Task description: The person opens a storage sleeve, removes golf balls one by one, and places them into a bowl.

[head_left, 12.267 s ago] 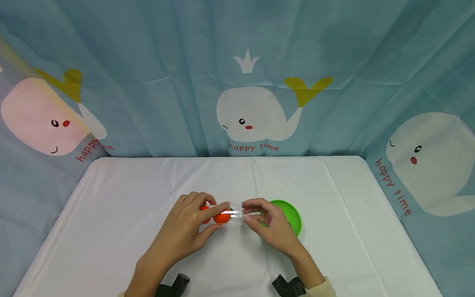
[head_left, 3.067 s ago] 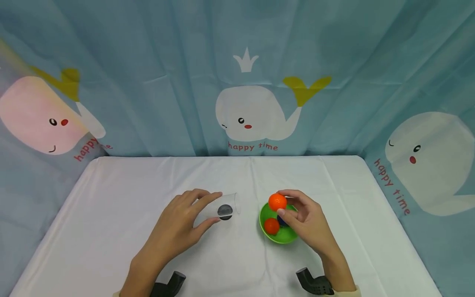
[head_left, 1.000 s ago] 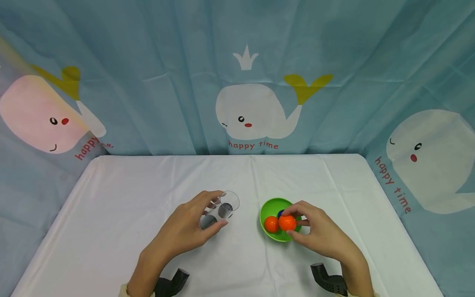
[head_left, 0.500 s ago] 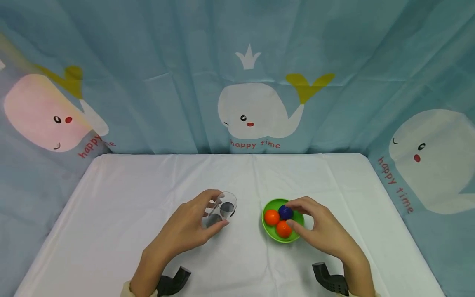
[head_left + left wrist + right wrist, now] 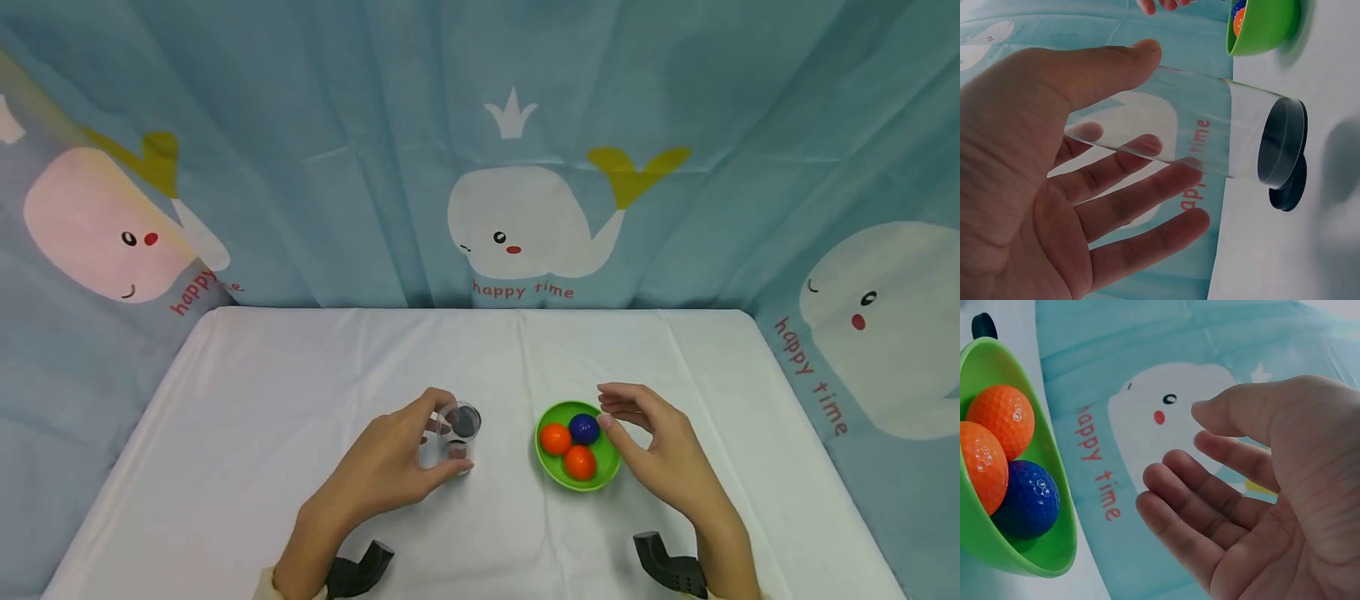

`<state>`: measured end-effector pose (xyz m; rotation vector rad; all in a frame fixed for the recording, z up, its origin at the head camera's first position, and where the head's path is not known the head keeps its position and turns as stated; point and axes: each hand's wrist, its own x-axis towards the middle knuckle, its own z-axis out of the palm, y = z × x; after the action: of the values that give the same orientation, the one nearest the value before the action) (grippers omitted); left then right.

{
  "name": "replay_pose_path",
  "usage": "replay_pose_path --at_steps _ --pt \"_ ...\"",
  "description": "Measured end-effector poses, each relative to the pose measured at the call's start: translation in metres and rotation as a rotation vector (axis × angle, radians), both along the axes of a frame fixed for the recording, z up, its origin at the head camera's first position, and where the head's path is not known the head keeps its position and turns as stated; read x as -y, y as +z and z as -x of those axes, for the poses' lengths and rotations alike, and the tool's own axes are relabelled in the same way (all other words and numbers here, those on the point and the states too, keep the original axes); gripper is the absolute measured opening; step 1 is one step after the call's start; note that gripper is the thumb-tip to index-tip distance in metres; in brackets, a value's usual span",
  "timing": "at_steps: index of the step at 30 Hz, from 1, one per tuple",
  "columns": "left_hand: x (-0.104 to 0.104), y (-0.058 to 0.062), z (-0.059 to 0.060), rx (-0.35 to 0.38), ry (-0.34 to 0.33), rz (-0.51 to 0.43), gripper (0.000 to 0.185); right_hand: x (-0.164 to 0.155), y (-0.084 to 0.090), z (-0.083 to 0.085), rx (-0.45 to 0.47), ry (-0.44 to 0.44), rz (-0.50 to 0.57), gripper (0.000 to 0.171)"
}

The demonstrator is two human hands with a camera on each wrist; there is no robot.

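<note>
My left hand (image 5: 393, 454) holds a clear plastic tube (image 5: 1200, 119) between thumb and fingers, and no ball shows inside it. The tube stands close to upright, its black base (image 5: 1282, 142) down by the white cloth. A loose black cap (image 5: 1290, 192) lies just behind that base. To the right, a green bowl (image 5: 552, 477) carries two orange golf balls (image 5: 556, 439) and a dark blue golf ball (image 5: 584, 429). Beside the bowl's right rim hovers my right hand (image 5: 667, 450), fingers loosely bent and nothing in its grasp.
A white cloth (image 5: 300, 392) covers the table. Blue curtains (image 5: 337, 233) with printed whales hang along the back and both sides. Each wrist wears a black mount, one on the left (image 5: 358, 571) and one on the right (image 5: 670, 567).
Orange balls seen in the sideways tube earlier now lie in the bowl. My right hand has let go of the last one and drawn back right. The tube has tipped towards upright.
</note>
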<state>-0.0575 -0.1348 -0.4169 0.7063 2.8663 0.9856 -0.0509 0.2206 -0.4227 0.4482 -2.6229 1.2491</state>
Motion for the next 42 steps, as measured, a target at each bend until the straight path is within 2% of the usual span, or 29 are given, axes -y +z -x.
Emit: replay_pose_path --at_steps 7,14,22,26,31,38,42 --pt "0.003 -0.004 -0.004 0.036 0.007 0.03 0.055 0.002 -0.003 0.001 0.028 0.01 0.043 0.033" --pt "0.011 -0.011 -0.008 0.065 0.018 0.01 0.05 0.004 -0.011 0.003 0.035 0.009 0.073 0.03" --pt "0.018 -0.017 -0.016 0.133 0.093 0.009 0.054 -0.003 -0.019 -0.003 0.068 -0.066 0.125 0.026" --pt "0.026 -0.023 -0.018 0.112 0.123 0.018 0.058 -0.005 -0.024 -0.005 0.036 -0.079 0.149 0.025" --pt "0.031 -0.031 -0.017 0.051 0.133 0.021 0.059 -0.01 -0.028 -0.005 0.025 -0.115 0.15 0.025" --pt "0.034 -0.04 -0.018 0.019 0.123 -0.037 0.06 -0.017 -0.034 -0.007 0.083 -0.131 0.144 0.024" --pt "0.033 -0.044 -0.018 0.013 0.118 -0.034 0.06 -0.019 -0.035 -0.01 0.108 -0.139 0.162 0.023"
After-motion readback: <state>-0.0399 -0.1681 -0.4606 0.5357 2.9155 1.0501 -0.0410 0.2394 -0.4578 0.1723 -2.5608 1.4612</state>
